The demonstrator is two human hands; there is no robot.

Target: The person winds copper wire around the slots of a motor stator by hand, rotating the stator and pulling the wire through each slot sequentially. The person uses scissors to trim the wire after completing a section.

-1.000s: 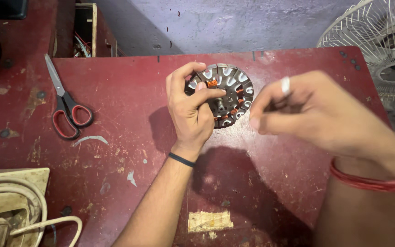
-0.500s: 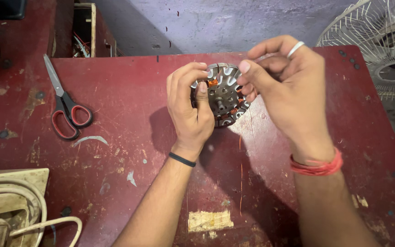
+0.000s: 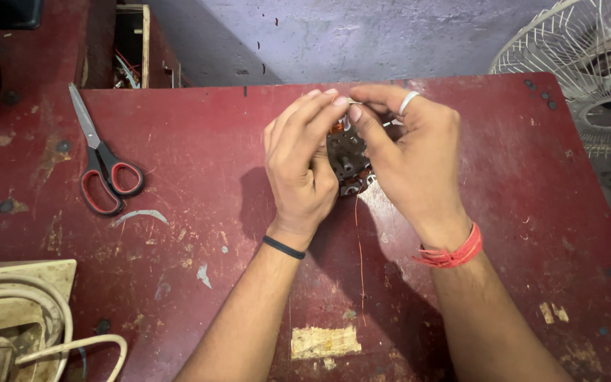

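While both hands crowd mid-table, the left hand [image 3: 298, 170] and right hand [image 3: 408, 152] each grip the stator [image 3: 348, 161] between them, fingertips pinched together on top. Copper wire [image 3: 358, 247] dangles below. Scissors [image 3: 100, 163] lie well off left.

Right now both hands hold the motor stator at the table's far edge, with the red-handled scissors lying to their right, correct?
Not quite. The scissors lie to the left of the hands, not the right, as the head view shows. Both the left hand and right hand do hold the stator near the table's far edge.
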